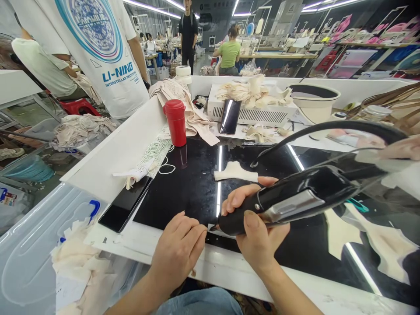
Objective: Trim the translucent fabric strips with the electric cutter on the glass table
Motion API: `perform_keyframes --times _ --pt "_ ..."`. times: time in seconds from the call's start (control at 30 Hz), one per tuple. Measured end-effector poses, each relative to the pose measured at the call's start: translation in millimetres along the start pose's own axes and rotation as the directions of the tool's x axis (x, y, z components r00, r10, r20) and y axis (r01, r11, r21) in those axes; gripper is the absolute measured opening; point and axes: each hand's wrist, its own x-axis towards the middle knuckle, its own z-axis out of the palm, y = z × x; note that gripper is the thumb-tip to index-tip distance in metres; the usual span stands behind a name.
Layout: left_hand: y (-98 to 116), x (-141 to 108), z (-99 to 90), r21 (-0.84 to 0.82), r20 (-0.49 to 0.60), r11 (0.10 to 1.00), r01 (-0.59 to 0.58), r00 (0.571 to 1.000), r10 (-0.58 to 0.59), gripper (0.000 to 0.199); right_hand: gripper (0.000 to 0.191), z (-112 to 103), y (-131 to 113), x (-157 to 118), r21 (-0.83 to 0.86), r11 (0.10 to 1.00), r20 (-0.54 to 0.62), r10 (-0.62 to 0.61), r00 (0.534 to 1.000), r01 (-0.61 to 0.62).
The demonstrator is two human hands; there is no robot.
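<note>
My right hand (257,227) wraps around a thick black handheld tool (288,192) with a silver lever and a cable at its back. Its narrow tip points down and left, close to the fingertips of my left hand (180,243). Those left fingers are pressed together at the front edge of the glossy black panel (190,183); whatever they pinch is too small or hidden to name. A small pale scrap shows beside the tool's tip. Beyond the tool lies a cream fabric piece (234,171) with a curved outline. More cream pieces (343,232) rest at the right.
A red cup (176,122) stands at the panel's back left, beside pale green cord (157,151). One dark phone (126,203) lies left; another (230,116) leans on a white vented box (262,114). A clear-lidded bin (36,245) is at lower left. A person in a white shirt (95,57) stands nearby.
</note>
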Motion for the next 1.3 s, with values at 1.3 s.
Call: perform_keyframes --times 1.3 --pt "-17 60 0.2 -0.311 0.654 0.950 0.003 0.727 0.211 0.060 0.041 -52 -40 10 -0.106 0.994 -0.074 -0.025 0.997 0.017"
